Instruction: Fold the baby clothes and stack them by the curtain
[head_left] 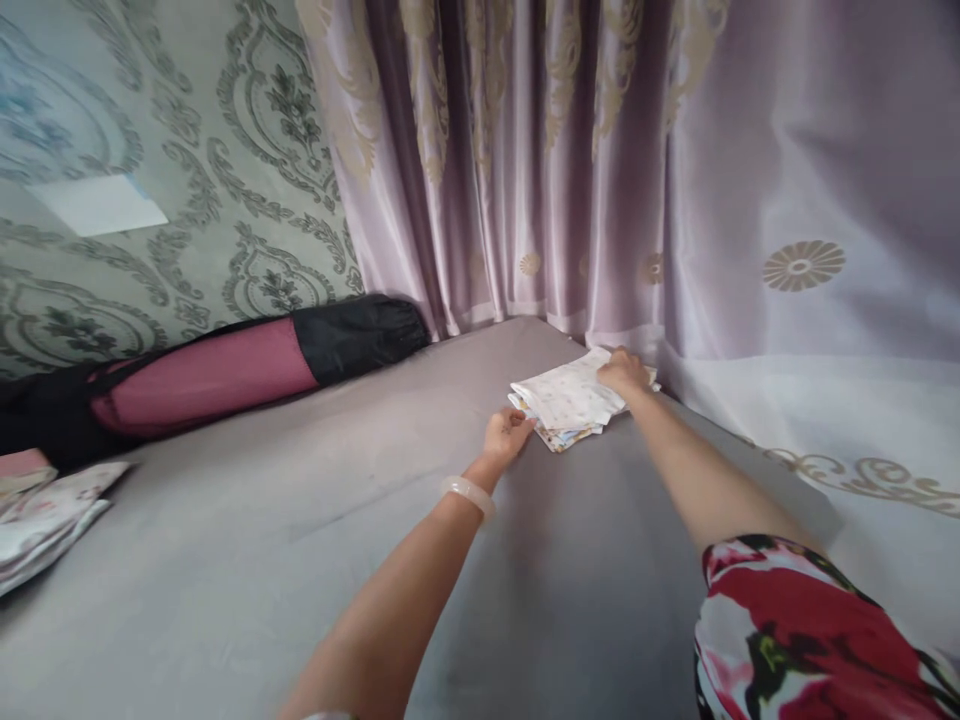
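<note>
The cloths [564, 393] sit folded in a stack on the grey sheet [262, 560], near the curtain [510, 200]; their lower layers show only as edges. The left hand [508, 436], fingers curled, touches the near left edge; I can't tell if it pinches. The right hand [624, 371] covers the right end, fingertips hidden, grip unclear. A 2nd pile [56, 515] is cut off at far left.

So the grey fabric-covered bed [262, 560] has a folded pale printed cloth stack [564, 396], a long pink-and-black bag [217, 375], plus another folded fabric pile [52, 515].
</note>
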